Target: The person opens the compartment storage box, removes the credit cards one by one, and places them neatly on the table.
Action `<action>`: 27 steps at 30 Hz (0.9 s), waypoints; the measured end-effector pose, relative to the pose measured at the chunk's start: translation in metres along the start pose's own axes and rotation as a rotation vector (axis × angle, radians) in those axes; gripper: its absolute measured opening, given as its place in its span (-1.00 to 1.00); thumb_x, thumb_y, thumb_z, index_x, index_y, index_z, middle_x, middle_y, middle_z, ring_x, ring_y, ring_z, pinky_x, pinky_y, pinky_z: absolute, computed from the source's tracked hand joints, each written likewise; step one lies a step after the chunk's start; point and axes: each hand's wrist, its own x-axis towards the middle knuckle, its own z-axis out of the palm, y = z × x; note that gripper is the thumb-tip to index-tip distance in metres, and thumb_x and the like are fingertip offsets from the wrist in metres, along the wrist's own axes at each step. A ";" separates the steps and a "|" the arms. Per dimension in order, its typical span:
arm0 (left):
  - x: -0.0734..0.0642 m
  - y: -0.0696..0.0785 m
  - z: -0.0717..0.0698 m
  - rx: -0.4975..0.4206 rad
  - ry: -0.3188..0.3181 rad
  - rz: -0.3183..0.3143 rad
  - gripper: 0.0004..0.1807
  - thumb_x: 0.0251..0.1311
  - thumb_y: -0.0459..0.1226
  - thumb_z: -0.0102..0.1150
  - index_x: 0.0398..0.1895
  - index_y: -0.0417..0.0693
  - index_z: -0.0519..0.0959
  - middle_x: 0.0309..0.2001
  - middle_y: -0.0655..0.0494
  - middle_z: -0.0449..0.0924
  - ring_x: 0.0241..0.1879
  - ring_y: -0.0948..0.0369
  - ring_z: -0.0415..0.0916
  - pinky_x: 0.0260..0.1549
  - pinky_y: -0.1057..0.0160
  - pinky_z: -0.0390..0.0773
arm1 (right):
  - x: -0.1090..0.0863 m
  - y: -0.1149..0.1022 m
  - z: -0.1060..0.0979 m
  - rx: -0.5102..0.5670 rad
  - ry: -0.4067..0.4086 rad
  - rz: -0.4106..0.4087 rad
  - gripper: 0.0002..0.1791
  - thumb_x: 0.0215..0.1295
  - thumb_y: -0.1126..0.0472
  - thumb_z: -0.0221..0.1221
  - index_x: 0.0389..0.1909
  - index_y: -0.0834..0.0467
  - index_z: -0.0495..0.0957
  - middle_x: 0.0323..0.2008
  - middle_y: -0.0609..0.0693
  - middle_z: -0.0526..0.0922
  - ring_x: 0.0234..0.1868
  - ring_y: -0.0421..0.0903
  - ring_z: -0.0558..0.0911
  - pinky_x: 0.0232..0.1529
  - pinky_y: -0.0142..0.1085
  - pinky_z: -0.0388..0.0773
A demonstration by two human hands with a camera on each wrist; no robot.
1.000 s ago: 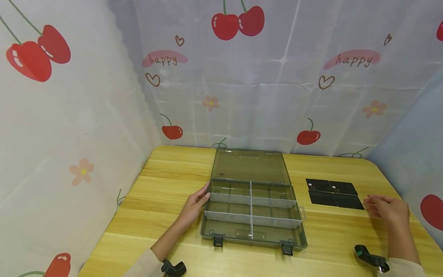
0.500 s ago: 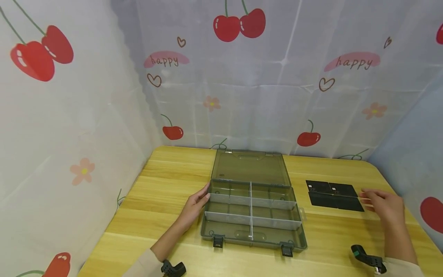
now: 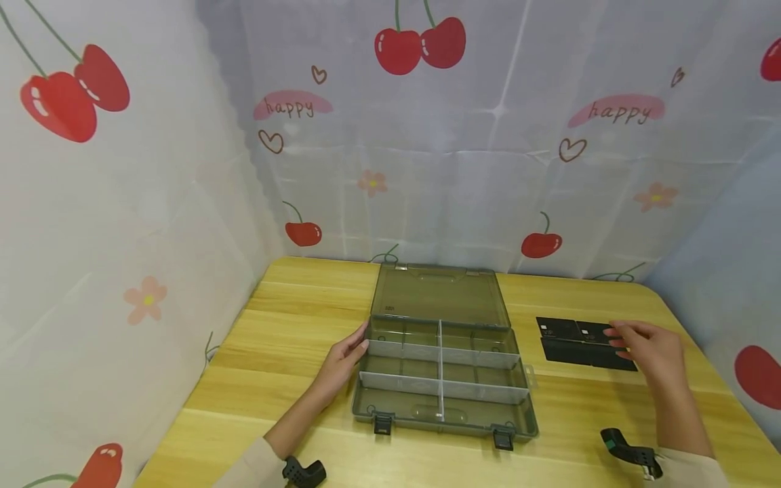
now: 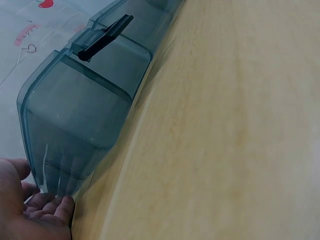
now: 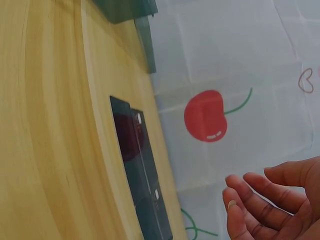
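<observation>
A translucent grey-green compartment box (image 3: 442, 428) lies on the table with its lid (image 3: 441, 295) folded back. My left hand (image 3: 338, 366) rests against its left wall, thumb near the rim; the left wrist view shows the fingertips of the left hand (image 4: 35, 210) at the box's corner, low by the table. Several black cards (image 3: 564, 351) lie in a two-row block to the right of the box; the back ones bear a pale chip mark. My right hand (image 3: 653, 352) hovers over the block's right end, fingers loosely bent and holding nothing. It partly hides the right-hand cards.
White dividers (image 3: 482, 391) split the box into several compartments, with nothing in them. Two black latches (image 3: 382, 425) hang at its front. A cherry-print curtain (image 3: 451, 190) stands behind the wooden table (image 3: 293, 325). Black wrist-camera mounts (image 3: 631, 454) sit by both sleeves.
My right hand has moved left from beside the cards to over their right end. The left hand, box and cards stay where they were.
</observation>
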 end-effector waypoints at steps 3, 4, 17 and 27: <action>0.002 0.001 -0.001 -0.008 -0.003 0.001 -0.37 0.54 -0.09 0.03 0.56 -0.11 0.21 0.56 0.07 0.12 0.54 0.05 0.04 0.45 0.00 0.18 | 0.000 -0.009 0.006 -0.025 -0.005 -0.026 -0.37 0.58 -0.03 0.03 0.27 0.49 0.45 -0.40 -0.47 0.66 -0.39 -0.40 0.66 -0.39 -0.47 0.67; 0.002 0.001 -0.001 -0.012 -0.005 0.000 -0.36 0.54 -0.08 0.03 0.56 -0.11 0.20 0.56 0.07 0.11 0.54 0.05 0.03 0.45 -0.01 0.18 | 0.001 -0.012 0.008 -0.035 -0.007 -0.034 -0.37 0.58 -0.03 0.02 0.28 0.49 0.44 -0.40 -0.47 0.66 -0.39 -0.41 0.66 -0.39 -0.47 0.67; 0.011 0.013 -0.026 -0.063 0.033 -0.018 -0.34 0.57 -0.01 -0.05 0.58 -0.12 0.17 0.53 -0.10 0.20 0.48 -0.06 0.21 0.32 -0.05 0.44 | 0.002 -0.042 0.035 -0.179 -0.018 -0.105 -0.41 0.57 -0.07 0.04 0.16 0.42 0.57 -0.14 0.25 0.75 -0.36 -0.27 0.68 -0.37 -0.38 0.71; 0.018 0.019 -0.047 0.051 0.037 -0.001 -0.37 0.58 -0.05 -0.07 0.57 -0.12 0.18 0.52 -0.18 0.19 0.48 -0.10 0.21 0.38 -0.08 0.33 | 0.007 -0.061 0.051 -0.344 -0.075 -0.269 -0.54 0.57 0.05 0.07 0.05 0.41 0.63 -0.22 0.27 0.75 -0.33 0.09 0.72 -0.46 -0.33 0.65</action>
